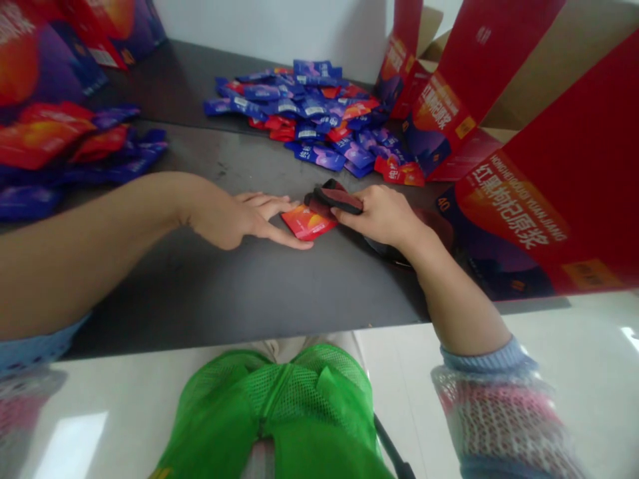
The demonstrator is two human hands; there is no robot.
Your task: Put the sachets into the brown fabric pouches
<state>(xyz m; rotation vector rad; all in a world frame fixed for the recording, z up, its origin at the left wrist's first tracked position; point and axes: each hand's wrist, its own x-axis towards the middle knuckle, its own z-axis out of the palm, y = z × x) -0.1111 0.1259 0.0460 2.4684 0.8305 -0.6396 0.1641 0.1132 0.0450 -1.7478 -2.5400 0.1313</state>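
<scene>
A small, flat, red-and-orange foil sachet [308,225] lies on the dark grey tabletop [279,293], between the person's two hands. It is probably light and pliable, with a slick skin and perhaps a liquid filling that would shift under pressure; the edges look like the safest place to take hold, since squeezing the middle hard might strain the seams.

The left hand [244,216] is spread low over the table, thumb apart from the fingers, framing the sachet's left end; the thumb appears to touch its lower edge, and nothing is clasped. The right hand [387,213] is closed around a folded, dark brown, black-edged cloth pad [339,199], which covers the sachet's upper right corner; whether it presses down is unclear.

Beyond the hands, a loose heap of blue and red foil sachets [314,110] lies near the pale wall [269,30]. To the right stand tall, open-topped red cardboard boxes [564,179] with purple and orange print. At far left lies another pile of red and blue sachets [50,143].
</scene>
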